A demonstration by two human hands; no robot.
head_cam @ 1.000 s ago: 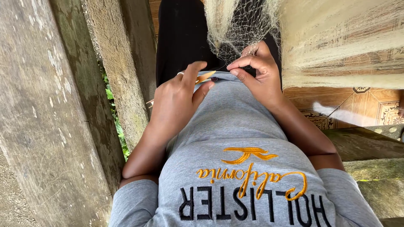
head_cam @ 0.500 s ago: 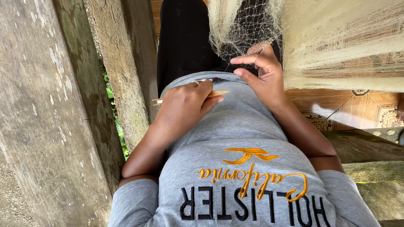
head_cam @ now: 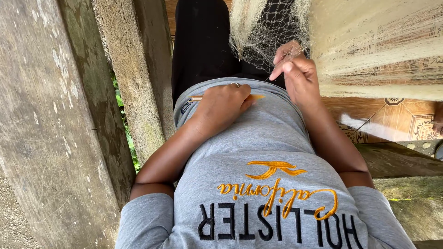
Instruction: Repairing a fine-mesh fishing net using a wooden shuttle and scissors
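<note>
The right hand [head_cam: 297,74] is pinching the net [head_cam: 272,27] mesh. Just left of the net, the left hand [head_cam: 224,103] is gripping a needle [head_cam: 254,97], lying crosswise, tip pointing netward.

A thin stick and a pale net

The yellow-brown stick [head_cam: 253,97] lies flat across the grey shirt, poking out both sides of the closed left hand [head_cam: 221,103]. The soft cream net [head_cam: 267,32] hangs over the black lap, pinched by the right hand [head_cam: 295,69].
</note>
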